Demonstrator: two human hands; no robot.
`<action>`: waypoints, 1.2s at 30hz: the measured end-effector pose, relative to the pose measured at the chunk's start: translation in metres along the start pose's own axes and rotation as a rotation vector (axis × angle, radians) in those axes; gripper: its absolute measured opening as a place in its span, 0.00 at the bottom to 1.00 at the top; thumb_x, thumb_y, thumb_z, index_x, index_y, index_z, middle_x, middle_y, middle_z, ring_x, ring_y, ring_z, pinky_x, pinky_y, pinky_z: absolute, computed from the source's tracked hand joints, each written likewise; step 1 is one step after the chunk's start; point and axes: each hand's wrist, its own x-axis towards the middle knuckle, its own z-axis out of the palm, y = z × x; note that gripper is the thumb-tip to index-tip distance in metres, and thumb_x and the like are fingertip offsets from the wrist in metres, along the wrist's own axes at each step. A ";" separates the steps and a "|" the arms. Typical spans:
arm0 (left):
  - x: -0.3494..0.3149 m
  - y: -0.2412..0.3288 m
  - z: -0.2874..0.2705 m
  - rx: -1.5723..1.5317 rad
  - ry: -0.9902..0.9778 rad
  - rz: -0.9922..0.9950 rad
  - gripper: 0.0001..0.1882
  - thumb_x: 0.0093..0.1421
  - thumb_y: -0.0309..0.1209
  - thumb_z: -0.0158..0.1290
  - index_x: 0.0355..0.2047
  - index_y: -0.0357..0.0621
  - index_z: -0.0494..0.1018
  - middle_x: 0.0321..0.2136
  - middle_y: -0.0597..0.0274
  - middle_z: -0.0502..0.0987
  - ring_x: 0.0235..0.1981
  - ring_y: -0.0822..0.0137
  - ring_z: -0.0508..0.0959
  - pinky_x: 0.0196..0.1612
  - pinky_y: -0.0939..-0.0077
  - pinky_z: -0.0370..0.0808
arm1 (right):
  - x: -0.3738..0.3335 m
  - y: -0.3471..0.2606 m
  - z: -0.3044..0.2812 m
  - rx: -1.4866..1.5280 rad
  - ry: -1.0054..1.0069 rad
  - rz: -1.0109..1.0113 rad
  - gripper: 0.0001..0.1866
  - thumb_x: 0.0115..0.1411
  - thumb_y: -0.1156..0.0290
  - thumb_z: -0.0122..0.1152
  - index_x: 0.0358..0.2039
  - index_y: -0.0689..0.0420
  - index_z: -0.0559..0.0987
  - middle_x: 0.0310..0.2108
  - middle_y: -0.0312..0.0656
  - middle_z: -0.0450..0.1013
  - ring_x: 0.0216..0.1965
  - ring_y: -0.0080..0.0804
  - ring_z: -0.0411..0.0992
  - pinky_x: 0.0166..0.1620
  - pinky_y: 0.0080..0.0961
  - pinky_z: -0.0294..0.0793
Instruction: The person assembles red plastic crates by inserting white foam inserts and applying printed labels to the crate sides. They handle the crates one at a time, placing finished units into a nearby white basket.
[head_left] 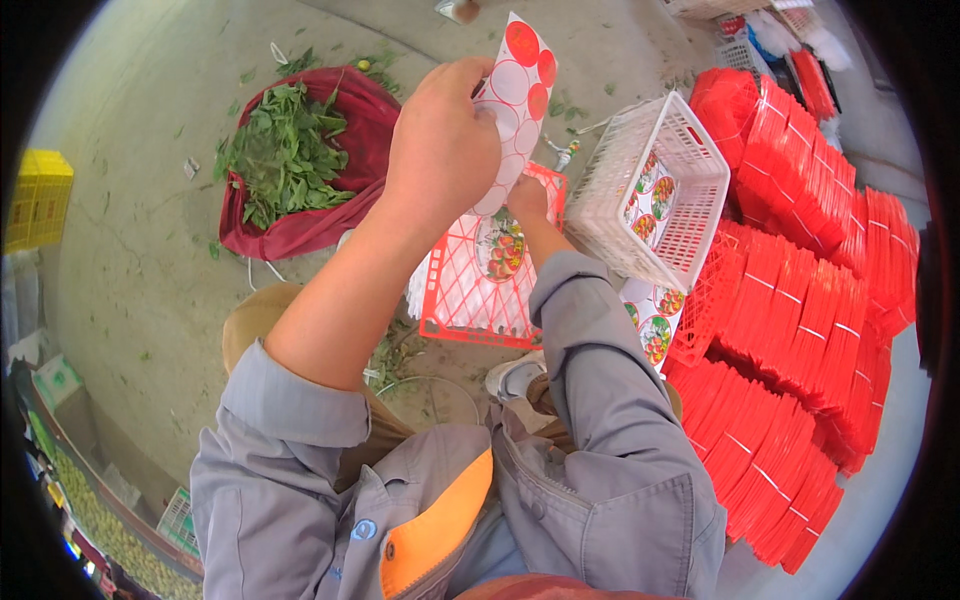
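Note:
My left hand (442, 140) is raised and holds a white backing sheet (520, 95) with round red stickers on it. Lower and just to its right, my right hand (527, 200) reaches down to the red plastic basket (470, 295). Its fingers are at a round fruit-picture sticker (500, 248) on the basket, and most of the hand is hidden behind the sheet. A stack of white sheets lies under the red basket.
A white plastic basket (668, 190) with fruit stickers inside leans at the right. Stacks of red baskets (810, 300) fill the right side. A red cloth (300, 225) with green leaves lies on the concrete floor at upper left. A yellow crate (38, 200) stands at far left.

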 end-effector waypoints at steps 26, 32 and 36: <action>-0.076 0.011 0.085 -0.751 -0.664 -0.711 0.16 0.60 0.22 0.60 0.48 0.31 0.78 0.44 0.54 0.82 0.42 0.62 0.83 0.48 0.65 0.79 | -0.218 -0.024 -0.267 0.826 0.472 -0.305 0.23 0.58 0.83 0.67 0.54 0.59 0.74 0.37 0.39 0.76 0.36 0.23 0.73 0.39 0.21 0.72; -0.088 0.015 0.112 -0.692 -0.605 -0.652 0.14 0.61 0.23 0.60 0.46 0.31 0.78 0.42 0.55 0.83 0.40 0.64 0.83 0.45 0.68 0.80 | -0.211 -0.015 -0.258 0.480 0.653 -0.512 0.15 0.54 0.80 0.71 0.43 0.61 0.83 0.34 0.42 0.72 0.35 0.31 0.73 0.37 0.25 0.72; -0.094 0.021 0.124 -0.585 -0.648 -0.589 0.12 0.62 0.22 0.59 0.46 0.34 0.78 0.40 0.56 0.83 0.39 0.66 0.82 0.44 0.69 0.79 | -0.209 -0.009 -0.252 0.523 0.627 -0.451 0.14 0.53 0.77 0.72 0.42 0.59 0.85 0.33 0.42 0.74 0.34 0.36 0.73 0.37 0.31 0.73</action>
